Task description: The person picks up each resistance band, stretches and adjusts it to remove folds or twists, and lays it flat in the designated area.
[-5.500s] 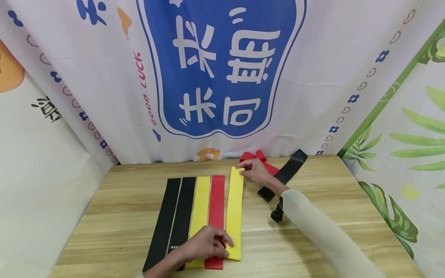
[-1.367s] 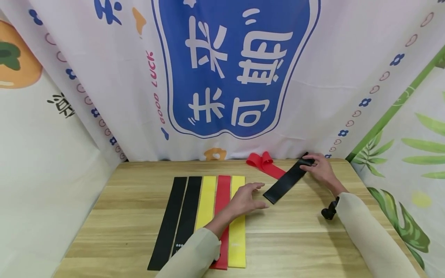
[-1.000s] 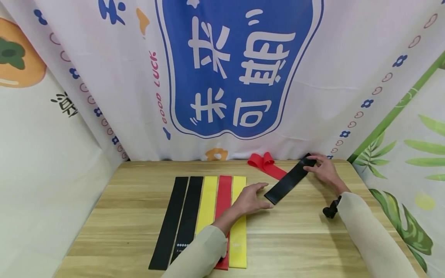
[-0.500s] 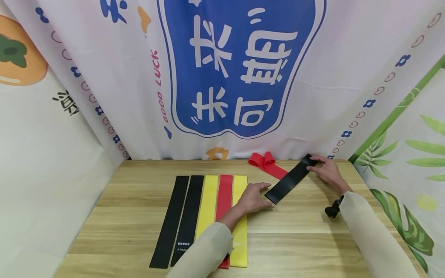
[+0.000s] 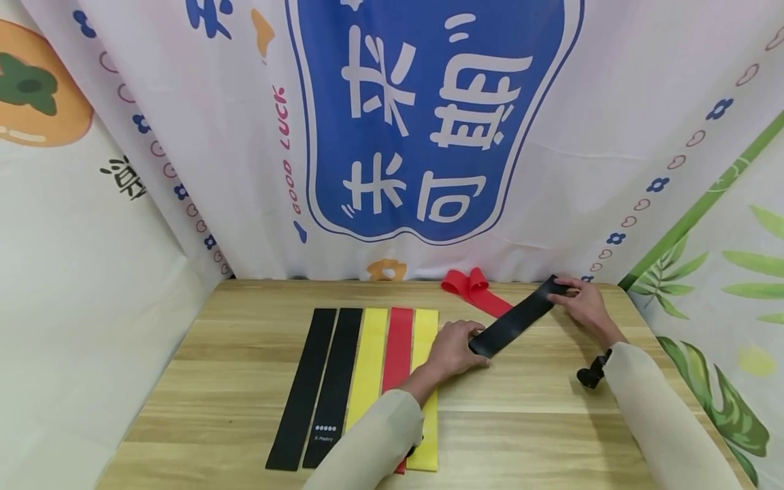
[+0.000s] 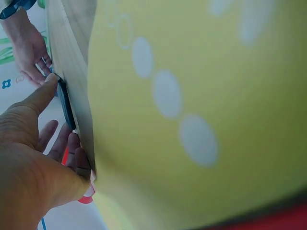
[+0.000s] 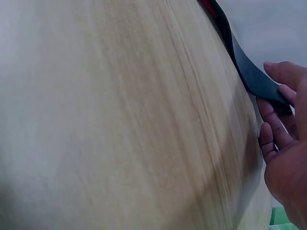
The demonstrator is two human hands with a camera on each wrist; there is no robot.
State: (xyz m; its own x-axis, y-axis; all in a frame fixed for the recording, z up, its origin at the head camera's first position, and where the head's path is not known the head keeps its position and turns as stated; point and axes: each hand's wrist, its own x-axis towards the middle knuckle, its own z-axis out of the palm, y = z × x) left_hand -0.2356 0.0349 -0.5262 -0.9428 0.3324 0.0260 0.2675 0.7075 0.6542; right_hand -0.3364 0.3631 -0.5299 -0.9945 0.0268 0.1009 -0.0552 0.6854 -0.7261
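A black resistance band [image 5: 517,320] lies slantwise at the right of the table. My right hand [image 5: 584,303] pinches its far end, which curves up off the wood in the right wrist view, between thumb [image 7: 283,72] and fingers. At the near end my left hand [image 5: 454,348] holds the band across its width, thumb at one edge and fingers at the other. A red band [image 5: 484,297], its far end curled into loops, lies partly under the black one. Beneath my left forearm is a row of flat bands, including a yellow band [image 5: 425,435] and a red band [image 5: 399,340].
Further left in the row lie another yellow band [image 5: 370,340], a black band marked X-Heavy [image 5: 339,367] and a plain black band [image 5: 306,381]. The wooden table [image 5: 520,435] ends at a printed curtain [image 5: 263,252] along the back.
Over several seconds, the right yellow band was set down in the row and both hands moved right to the black band. Just now the left fingers closed on its near end.
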